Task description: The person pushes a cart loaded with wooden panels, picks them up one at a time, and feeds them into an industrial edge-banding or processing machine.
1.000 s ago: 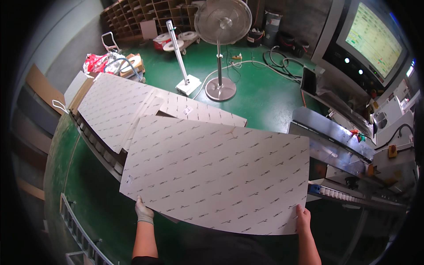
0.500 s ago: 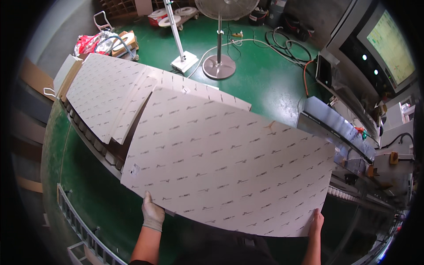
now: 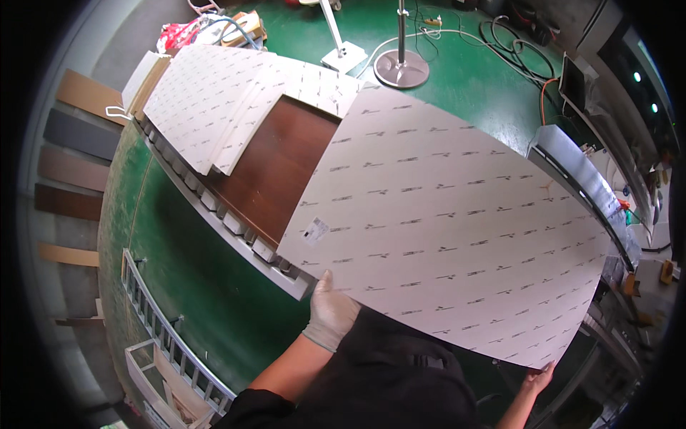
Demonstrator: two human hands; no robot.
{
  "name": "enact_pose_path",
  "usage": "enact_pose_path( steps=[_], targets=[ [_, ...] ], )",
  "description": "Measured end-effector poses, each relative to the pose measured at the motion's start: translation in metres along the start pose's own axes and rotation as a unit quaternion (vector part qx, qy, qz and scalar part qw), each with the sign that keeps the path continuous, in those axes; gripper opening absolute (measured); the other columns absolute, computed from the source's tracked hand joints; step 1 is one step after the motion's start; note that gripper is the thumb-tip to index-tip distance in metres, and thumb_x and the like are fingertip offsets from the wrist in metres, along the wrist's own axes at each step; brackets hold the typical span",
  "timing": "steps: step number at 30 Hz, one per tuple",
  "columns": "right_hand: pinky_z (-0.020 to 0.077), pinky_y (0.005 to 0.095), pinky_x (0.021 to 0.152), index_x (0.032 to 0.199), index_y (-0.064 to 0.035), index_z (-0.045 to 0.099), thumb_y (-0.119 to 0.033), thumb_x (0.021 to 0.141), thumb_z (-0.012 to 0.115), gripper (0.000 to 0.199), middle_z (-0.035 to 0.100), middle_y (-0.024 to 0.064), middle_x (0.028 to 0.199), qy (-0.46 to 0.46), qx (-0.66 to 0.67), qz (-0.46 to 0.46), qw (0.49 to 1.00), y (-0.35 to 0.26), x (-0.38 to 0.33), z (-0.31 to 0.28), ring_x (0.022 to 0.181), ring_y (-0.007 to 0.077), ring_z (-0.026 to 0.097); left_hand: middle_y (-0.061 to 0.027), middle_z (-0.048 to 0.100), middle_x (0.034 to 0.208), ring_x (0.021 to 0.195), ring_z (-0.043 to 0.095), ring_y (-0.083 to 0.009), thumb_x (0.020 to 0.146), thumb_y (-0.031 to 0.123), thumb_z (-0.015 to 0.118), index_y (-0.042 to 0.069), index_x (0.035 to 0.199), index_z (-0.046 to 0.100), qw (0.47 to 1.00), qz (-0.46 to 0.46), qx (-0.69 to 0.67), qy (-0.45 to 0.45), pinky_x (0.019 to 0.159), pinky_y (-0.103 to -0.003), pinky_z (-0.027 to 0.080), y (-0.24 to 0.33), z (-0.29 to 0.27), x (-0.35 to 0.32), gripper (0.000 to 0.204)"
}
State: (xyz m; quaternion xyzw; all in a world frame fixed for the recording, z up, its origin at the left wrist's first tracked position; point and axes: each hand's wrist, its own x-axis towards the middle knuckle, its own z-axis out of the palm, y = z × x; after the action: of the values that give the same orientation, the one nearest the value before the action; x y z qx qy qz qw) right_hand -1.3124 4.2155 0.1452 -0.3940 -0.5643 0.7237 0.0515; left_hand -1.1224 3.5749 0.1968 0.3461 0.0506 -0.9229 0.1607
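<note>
A large flat panel (image 3: 457,229), covered in pale film with rows of small repeated print, lies across the middle and right of the view. My left hand (image 3: 333,311), in a pale glove, is closed on its near left edge with the thumb on top. At the near right corner, my bare right hand (image 3: 538,377) grips the edge, its fingers partly hidden underneath. A small label (image 3: 315,231) is stuck near the panel's left edge. Left of the panel shows a brown wood-grain board (image 3: 289,154), partly covered by other film-covered panels (image 3: 204,107).
A roller conveyor (image 3: 236,223) runs beneath the boards. Metal ladder-like rails (image 3: 161,322) and a wooden crate (image 3: 161,386) stand at lower left. Beyond are a fan base (image 3: 401,69), a white stand (image 3: 344,57) and hoses (image 3: 518,53). Machinery (image 3: 589,186) stands at right.
Both hands have shifted the panel rightward, away from the other film-covered panels, so the brown wood-grain board shows more. The head view has also tilted and shifted.
</note>
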Motion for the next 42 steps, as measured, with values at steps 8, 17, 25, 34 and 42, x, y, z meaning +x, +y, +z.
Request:
enact_pose_path(
  steps=[8, 17, 25, 34, 42],
  targets=[
    [0.0398, 0.0525, 0.115, 0.151, -0.0120, 0.047, -0.057, 0.104, 0.048, 0.065, 0.049, 0.0088, 0.155, 0.002, 0.197, 0.125, 0.972, 0.042, -0.096, 0.121, 0.139, 0.0352, 0.048, -0.0123, 0.034, 0.164, 0.149, 0.032, -0.0353, 0.106, 0.062, 0.026, 0.010, 0.159, 0.029, 0.997, 0.003, 0.069, -0.031, 0.123, -0.054, 0.023, -0.001, 0.017, 0.005, 0.075],
    [0.0422, 0.0531, 0.113, 0.149, -0.0116, 0.051, -0.059, 0.102, 0.052, 0.067, 0.050, 0.0087, 0.154, 0.066, 0.170, 0.124, 0.975, 0.035, -0.070, 0.119, 0.138, 0.0351, 0.049, -0.0117, 0.065, 0.131, 0.121, 0.061, -0.0238, 0.106, 0.046, 0.048, -0.002, 0.139, 0.054, 0.873, 0.166, 0.459, -0.012, 0.102, -0.039, 0.049, 0.116, -0.021, 0.051, 0.059],
    [0.0387, 0.0535, 0.116, 0.150, -0.0101, 0.049, -0.058, 0.102, 0.051, 0.068, 0.051, 0.0096, 0.154, 0.079, 0.157, 0.123, 0.977, 0.033, -0.082, 0.124, 0.139, 0.0355, 0.047, -0.0147, 0.065, 0.130, 0.123, 0.058, -0.0210, 0.109, 0.046, 0.047, -0.007, 0.137, 0.057, 0.758, 0.178, 0.627, -0.009, 0.108, -0.035, 0.042, 0.125, 0.017, 0.044, 0.061],
    [0.0336, 0.0548, 0.119, 0.149, -0.0048, 0.048, -0.047, 0.101, 0.049, 0.064, 0.049, 0.0163, 0.154, 0.020, 0.274, 0.089, 0.958, 0.056, -0.088, 0.123, 0.140, 0.0383, 0.046, -0.0042, 0.066, 0.105, 0.099, 0.062, -0.0142, 0.110, 0.038, 0.049, 0.000, 0.113, 0.064, 0.732, 0.257, 0.631, -0.009, 0.086, -0.030, 0.053, 0.125, -0.018, 0.068, 0.041],
    [0.0324, 0.0584, 0.118, 0.149, -0.0061, 0.048, -0.051, 0.102, 0.043, 0.065, 0.050, 0.0167, 0.153, -0.071, 0.388, 0.064, 0.917, 0.043, -0.113, 0.141, 0.140, 0.0409, 0.046, -0.0092, 0.064, 0.125, 0.109, 0.066, -0.0213, 0.108, 0.046, 0.045, 0.004, 0.137, 0.054, 0.712, 0.145, 0.677, 0.116, 0.088, -0.035, 0.055, 0.084, 0.067, 0.021, 0.052]
  ],
)
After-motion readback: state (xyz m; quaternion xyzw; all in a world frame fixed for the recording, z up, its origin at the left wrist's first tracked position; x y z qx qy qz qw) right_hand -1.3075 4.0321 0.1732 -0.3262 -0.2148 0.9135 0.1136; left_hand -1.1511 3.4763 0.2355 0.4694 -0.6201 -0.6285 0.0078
